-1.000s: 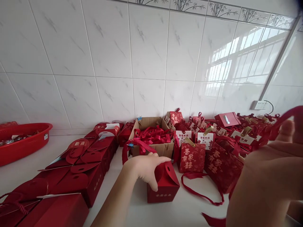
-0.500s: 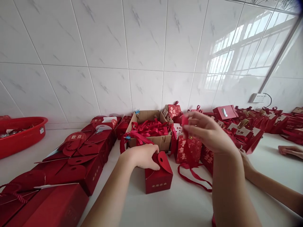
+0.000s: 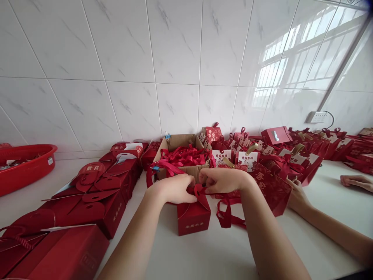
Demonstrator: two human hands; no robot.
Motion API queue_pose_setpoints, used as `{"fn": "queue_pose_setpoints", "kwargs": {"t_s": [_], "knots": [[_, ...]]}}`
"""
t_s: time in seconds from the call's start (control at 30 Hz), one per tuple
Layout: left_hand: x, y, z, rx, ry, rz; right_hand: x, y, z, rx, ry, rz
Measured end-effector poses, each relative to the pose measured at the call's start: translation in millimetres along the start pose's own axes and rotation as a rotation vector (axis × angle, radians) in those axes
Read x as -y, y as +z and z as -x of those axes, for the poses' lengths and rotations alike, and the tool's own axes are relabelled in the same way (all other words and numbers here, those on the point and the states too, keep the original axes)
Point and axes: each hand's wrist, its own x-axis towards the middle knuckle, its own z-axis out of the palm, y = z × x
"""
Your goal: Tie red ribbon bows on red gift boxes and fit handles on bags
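Observation:
A small red box (image 3: pixel 194 219) with gold characters stands on the white table in front of me. My left hand (image 3: pixel 179 189) is closed on the box's top left side, its fingertips at the folded flaps. At the top right of the box, my right hand (image 3: pixel 223 181) pinches a red ribbon by the round hole in the flap. The ribbon (image 3: pixel 225 216) trails in loops on the table right of the box. Behind both hands is a cardboard box (image 3: pixel 177 140) filled with red ribbons (image 3: pixel 189 156).
Large red boxes (image 3: pixel 110 200) line the left side, with a red basin (image 3: pixel 27 167) beyond. Many red gift bags stand at the back right. Another person's hand (image 3: pixel 297 194) holds a red bag (image 3: pixel 272 186); one more hand (image 3: pixel 357 182) rests farther right.
My right hand has come down and left to the small box, bringing the ribbon end to its top. The other person's red bag now shows more fully.

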Motion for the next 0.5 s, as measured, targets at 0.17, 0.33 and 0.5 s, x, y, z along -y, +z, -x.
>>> {"fn": "queue_pose_setpoints", "kwargs": {"t_s": [0.17, 0.33, 0.5], "knots": [[-3.3, -1.3, 2.3, -0.023, 0.008, 0.004, 3.5, 2.3, -2.3, -0.006, -0.004, 0.028], [-2.2, -0.7, 0.5, -0.014, 0.057, -0.004, 2.9, 4.5, -6.2, 0.001, -0.011, 0.072], [-3.8, -0.1, -1.7, -0.039, 0.068, 0.015, 0.5, 5.1, -8.6, 0.020, -0.014, 0.052]]}}
